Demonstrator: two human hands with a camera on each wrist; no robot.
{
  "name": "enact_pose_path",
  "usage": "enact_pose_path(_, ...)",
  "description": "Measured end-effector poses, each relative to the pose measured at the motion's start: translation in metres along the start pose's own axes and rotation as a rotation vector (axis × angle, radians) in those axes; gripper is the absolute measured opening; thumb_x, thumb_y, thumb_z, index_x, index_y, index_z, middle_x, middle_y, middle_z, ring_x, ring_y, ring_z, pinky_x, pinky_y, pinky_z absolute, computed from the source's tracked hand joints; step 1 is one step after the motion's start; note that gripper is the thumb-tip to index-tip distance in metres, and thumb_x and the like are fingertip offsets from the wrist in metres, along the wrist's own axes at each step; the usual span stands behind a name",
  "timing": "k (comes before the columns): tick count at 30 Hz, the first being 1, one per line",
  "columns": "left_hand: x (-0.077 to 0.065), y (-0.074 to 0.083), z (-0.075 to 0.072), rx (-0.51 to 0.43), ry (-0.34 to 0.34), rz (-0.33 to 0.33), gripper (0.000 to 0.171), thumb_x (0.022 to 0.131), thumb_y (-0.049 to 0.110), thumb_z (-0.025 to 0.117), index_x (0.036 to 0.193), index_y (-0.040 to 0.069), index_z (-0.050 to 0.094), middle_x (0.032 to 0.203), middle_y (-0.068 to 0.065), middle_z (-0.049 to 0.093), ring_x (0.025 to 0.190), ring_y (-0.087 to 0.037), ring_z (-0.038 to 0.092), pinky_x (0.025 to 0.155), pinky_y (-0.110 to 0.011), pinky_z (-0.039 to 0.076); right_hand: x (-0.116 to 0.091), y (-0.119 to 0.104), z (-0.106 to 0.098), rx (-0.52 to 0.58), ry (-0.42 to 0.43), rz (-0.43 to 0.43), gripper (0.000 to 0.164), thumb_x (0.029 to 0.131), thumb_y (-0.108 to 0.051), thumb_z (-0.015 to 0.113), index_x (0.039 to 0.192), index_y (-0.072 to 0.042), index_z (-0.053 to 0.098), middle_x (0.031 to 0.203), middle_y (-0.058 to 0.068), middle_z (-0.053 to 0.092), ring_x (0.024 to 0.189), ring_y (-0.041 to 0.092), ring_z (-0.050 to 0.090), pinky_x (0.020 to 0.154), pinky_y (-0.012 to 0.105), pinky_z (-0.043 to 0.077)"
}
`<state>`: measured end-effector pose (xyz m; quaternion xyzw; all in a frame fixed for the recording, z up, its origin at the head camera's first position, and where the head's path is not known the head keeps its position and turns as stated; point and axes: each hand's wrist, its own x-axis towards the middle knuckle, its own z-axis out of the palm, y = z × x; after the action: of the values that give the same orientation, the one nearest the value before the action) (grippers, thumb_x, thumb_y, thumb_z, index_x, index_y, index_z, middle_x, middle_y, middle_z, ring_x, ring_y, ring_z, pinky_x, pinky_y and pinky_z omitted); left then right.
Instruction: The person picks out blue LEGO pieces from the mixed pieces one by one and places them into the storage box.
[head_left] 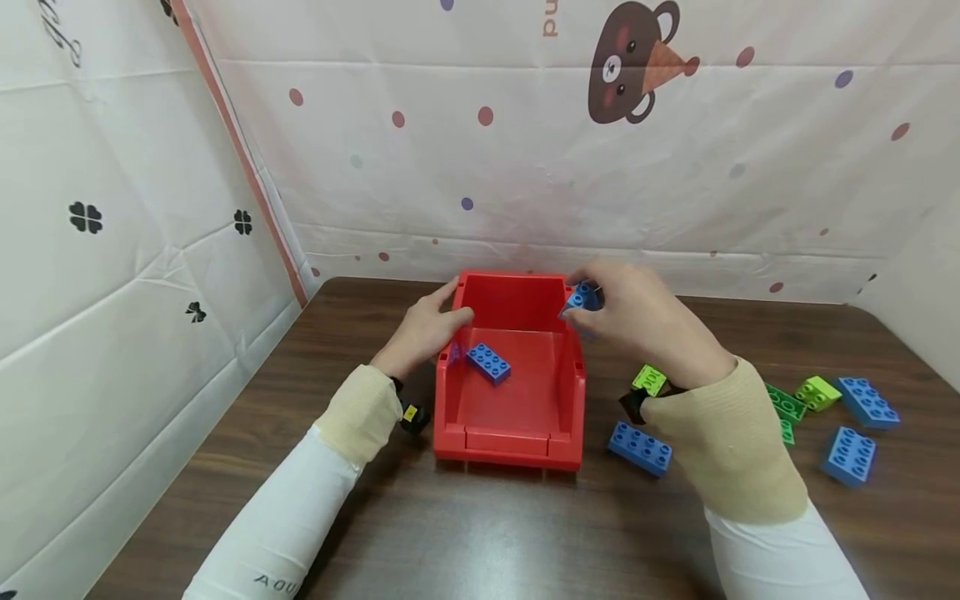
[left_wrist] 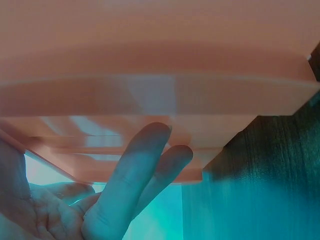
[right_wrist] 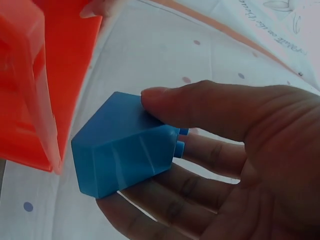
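Observation:
A red plastic bin (head_left: 517,450) stands in the middle of the table. Its left wall is gripped by my left hand (head_left: 427,329), thumb over the rim and fingers outside. In the left wrist view two fingers (left_wrist: 132,175) reach along the bin's outer side under the rim. My right hand (head_left: 645,312) pinches a blue toy brick with a sloped side (right_wrist: 125,145) between thumb and fingers, close by the bin's far right rim. The brick's studs face the palm in the right wrist view. Inside the bin lies a blue studded brick (head_left: 487,363), toward the left wall.
Right of the bin a blue brick (head_left: 640,448) and a lime brick (head_left: 648,380) lie near my right wrist. Farther right are green bricks (head_left: 786,404), partly behind the sleeve, another lime brick (head_left: 817,393) and two blue ones. A printed white sheet (head_left: 450,167) hangs behind the table.

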<state>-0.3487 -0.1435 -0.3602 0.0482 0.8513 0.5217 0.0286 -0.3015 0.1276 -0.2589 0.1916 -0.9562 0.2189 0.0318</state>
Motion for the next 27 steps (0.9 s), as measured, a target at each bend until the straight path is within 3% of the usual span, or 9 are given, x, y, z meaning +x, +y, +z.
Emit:
enact_pose_path(8,0.0,0.0,0.0,0.003,0.002,0.003,0.081,0.1,0.029,0.064,0.171,0.027,0.025,0.133,-0.013,0.063,0.092,-0.031,0.075,0.075,-0.04,0.066,-0.001,-0.007,0.008,-0.011,-0.042,-0.047,0.062,0.085,-0.016,0.088,0.141,-0.002,0.063,0.126,0.019,0.065,0.11,0.038,0.064,0.083,0.052,0.064)
enact_pose_path(20,0.002,-0.001,0.0,0.008,0.001,-0.001,0.08,0.1,0.03,0.063,0.171,0.026,0.026,0.13,-0.014,0.064,0.09,-0.032,0.075,0.073,-0.039,0.066,-0.001,-0.008,0.015,0.009,-0.077,-0.138,0.061,0.087,-0.015,0.087,0.142,-0.006,0.064,0.133,0.016,0.065,0.117,0.036,0.062,0.084,0.05,0.064)
enact_pose_path(27,0.004,-0.001,0.0,0.007,-0.006,0.0,0.078,0.101,0.029,0.061,0.171,0.026,0.027,0.13,-0.016,0.064,0.089,-0.031,0.075,0.073,-0.04,0.066,0.003,-0.008,0.022,0.012,-0.124,-0.187,0.055,0.088,-0.014,0.086,0.139,-0.005,0.066,0.127,0.014,0.067,0.112,0.033,0.064,0.085,0.046,0.064)
